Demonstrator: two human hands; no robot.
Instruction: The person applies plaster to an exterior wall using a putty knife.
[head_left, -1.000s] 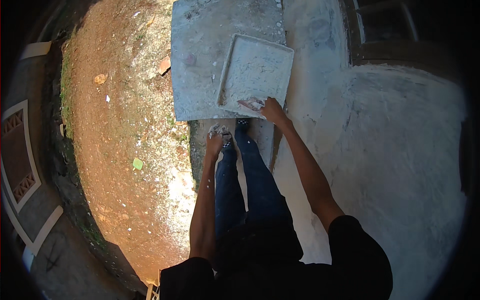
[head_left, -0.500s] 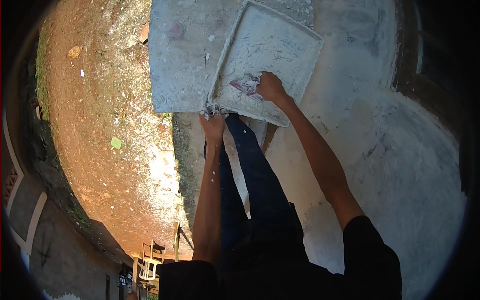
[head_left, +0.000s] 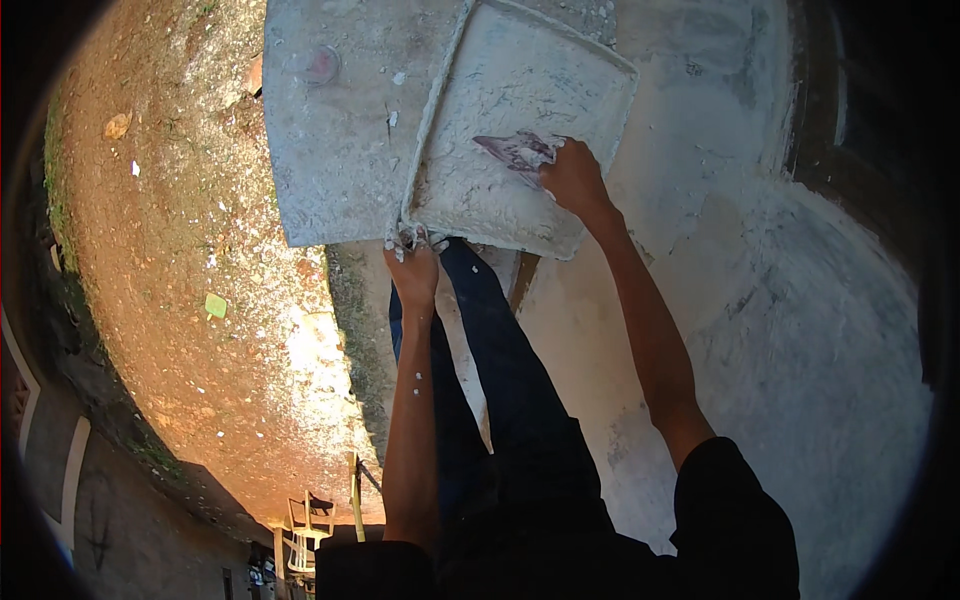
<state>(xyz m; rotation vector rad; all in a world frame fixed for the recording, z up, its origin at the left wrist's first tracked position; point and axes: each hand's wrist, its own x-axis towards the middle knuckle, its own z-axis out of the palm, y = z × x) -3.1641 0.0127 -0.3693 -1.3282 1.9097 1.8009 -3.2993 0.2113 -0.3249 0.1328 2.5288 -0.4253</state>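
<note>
Right hand: fingers closed on a flat maroon scraper, pointed at its far-left end, much smeared with white. Scraper lies over the tray's bed, toward its near half. Slick paste on the blade could make it twist in the fingers if it catches a lump; pressed hard, it could also flick paste out.

Left hand: fingers curled at the tray's near-left corner, coated in white clots. Cannot tell whether they clamp the rim or merely press against it.

Shallow rectangular tray: set askew on a grey board, its near edge seeming to jut past the board's. Weak spot, in my judgement. A firm stroke toward the body, with the left hand's hold slipping on wet paste, could slide or tip it onto the legs.

White paste: spread unevenly, ridged along the near-left side. A tilt could send it over the low rim.

Board top: loose white crumbs and a round pinkish patch. Crumbs swept up by the blade could make the paste gritty.

Beyond, left: sunlit reddish soil. Paste dropped there would pick up dirt.
</note>
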